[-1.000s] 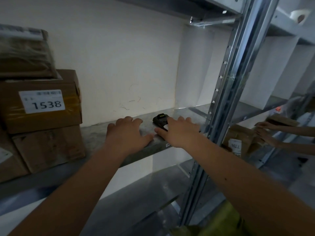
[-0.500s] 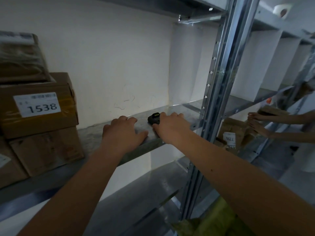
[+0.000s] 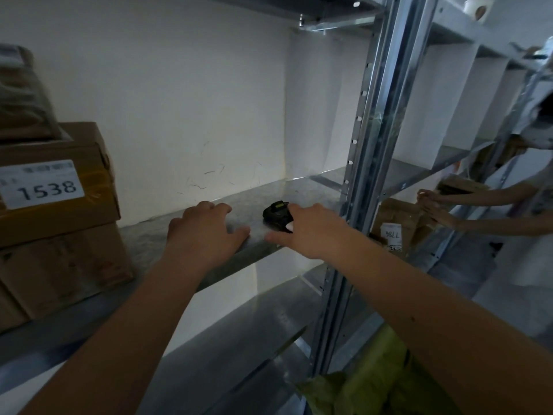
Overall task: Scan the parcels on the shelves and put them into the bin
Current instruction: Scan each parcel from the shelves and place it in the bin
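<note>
Head view: right hand (image 3: 311,232) lies flat-fingered on small black scanner (image 3: 276,214) at 1 o'clock; left hand (image 3: 206,235) spread on shelf (image 3: 149,238); scanner looks light, rigid, best pinched by its sides

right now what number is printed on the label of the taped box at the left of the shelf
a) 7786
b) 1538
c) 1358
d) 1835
b, the white label on the front of the taped cardboard box stacked at the left of the shelf plainly reads 1538.
</note>
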### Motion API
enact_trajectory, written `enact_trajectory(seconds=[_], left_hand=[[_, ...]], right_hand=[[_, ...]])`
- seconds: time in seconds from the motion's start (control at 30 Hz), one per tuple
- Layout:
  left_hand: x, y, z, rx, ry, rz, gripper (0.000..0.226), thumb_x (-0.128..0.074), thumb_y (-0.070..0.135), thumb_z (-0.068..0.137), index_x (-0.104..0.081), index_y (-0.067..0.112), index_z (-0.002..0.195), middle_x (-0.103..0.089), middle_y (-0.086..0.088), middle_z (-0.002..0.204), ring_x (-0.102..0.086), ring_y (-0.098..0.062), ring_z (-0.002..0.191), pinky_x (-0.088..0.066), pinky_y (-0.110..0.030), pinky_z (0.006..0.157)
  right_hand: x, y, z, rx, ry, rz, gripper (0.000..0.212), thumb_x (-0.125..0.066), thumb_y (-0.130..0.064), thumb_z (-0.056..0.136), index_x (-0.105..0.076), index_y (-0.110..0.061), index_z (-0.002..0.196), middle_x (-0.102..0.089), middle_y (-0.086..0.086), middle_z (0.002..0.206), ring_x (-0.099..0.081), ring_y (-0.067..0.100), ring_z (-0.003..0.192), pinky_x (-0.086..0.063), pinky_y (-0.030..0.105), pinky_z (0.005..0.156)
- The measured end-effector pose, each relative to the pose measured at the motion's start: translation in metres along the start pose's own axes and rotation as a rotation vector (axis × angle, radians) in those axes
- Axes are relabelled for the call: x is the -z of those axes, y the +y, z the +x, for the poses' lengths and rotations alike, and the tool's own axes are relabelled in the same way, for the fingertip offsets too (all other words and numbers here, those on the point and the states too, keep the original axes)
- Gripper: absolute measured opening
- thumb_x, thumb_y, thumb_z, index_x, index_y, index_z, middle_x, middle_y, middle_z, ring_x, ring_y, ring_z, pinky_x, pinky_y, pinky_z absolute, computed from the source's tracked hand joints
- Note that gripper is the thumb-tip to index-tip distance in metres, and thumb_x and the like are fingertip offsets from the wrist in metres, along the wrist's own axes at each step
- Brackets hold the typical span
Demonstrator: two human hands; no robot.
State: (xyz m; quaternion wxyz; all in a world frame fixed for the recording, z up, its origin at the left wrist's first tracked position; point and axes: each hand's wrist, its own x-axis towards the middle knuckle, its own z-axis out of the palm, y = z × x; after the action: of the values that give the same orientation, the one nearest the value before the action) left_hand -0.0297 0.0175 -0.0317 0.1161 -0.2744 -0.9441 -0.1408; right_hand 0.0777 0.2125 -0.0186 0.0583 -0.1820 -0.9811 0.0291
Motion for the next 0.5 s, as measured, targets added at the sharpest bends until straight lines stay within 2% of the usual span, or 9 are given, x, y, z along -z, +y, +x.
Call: enact_trajectory(seconds=[0.1,0.2,0.3,0.4,0.5], left_hand=[[0.0,0.0,-0.001,-0.004,0.008,-0.005,0.077,-0.044,0.078,0.085,-0.048,0.037,0.149,-0.052,-0.002,0.151,-0.052,-0.027,0.131,-0.044,-0.051,0.102],[0.001,-0.001,-0.001,-0.004,-0.001,0.005,0.076,-0.044,0.079,0.086,-0.047,0.037,0.15,-0.051,-0.002,0.152,-0.053,-0.028,0.131,-0.045,-0.052,0.102],[0.002,0.0,-0.001,-0.001,-0.011,-0.002,0.076,-0.044,0.078,0.086,-0.047,0.037,0.15,-0.051,-0.002,0.153,-0.052,-0.028,0.132,-0.044,-0.052,0.103],[0.003,0.001,-0.002,0.001,-0.013,-0.005,0.076,-0.045,0.078,0.087,-0.047,0.037,0.15,-0.051,-0.003,0.153,-0.052,-0.028,0.132,-0.045,-0.052,0.103],[0.004,0.002,-0.002,0.001,-0.022,-0.008,0.076,-0.045,0.078,0.087,-0.047,0.037,0.15,-0.051,-0.003,0.153,-0.052,-0.028,0.132,-0.045,-0.052,0.103]], right_hand=[[0.002,0.014,0.0,0.047,-0.036,0.024,0.094,-0.052,-0.083,0.085,-0.034,-0.025,0.156,-0.059,0.011,0.138,-0.058,0.029,0.116,-0.052,0.042,0.093],[0.0,0.02,-0.001,0.01,-0.088,0.052,0.088,-0.04,-0.079,0.094,-0.014,-0.033,0.164,-0.044,0.02,0.153,-0.048,0.037,0.133,-0.045,0.048,0.108],[0.001,0.023,-0.001,-0.027,-0.146,0.035,0.084,-0.034,-0.076,0.098,0.003,-0.039,0.164,-0.025,0.023,0.164,-0.032,0.043,0.146,-0.034,0.052,0.118],[0.001,0.024,-0.003,-0.047,-0.156,0.006,0.078,-0.029,-0.074,0.1,0.006,-0.043,0.163,-0.017,0.022,0.167,-0.022,0.045,0.15,-0.029,0.06,0.118],[-0.003,0.025,-0.005,-0.044,-0.108,0.016,0.07,-0.024,-0.07,0.102,0.003,-0.045,0.162,-0.032,0.024,0.157,-0.032,0.044,0.142,-0.037,0.06,0.111]])
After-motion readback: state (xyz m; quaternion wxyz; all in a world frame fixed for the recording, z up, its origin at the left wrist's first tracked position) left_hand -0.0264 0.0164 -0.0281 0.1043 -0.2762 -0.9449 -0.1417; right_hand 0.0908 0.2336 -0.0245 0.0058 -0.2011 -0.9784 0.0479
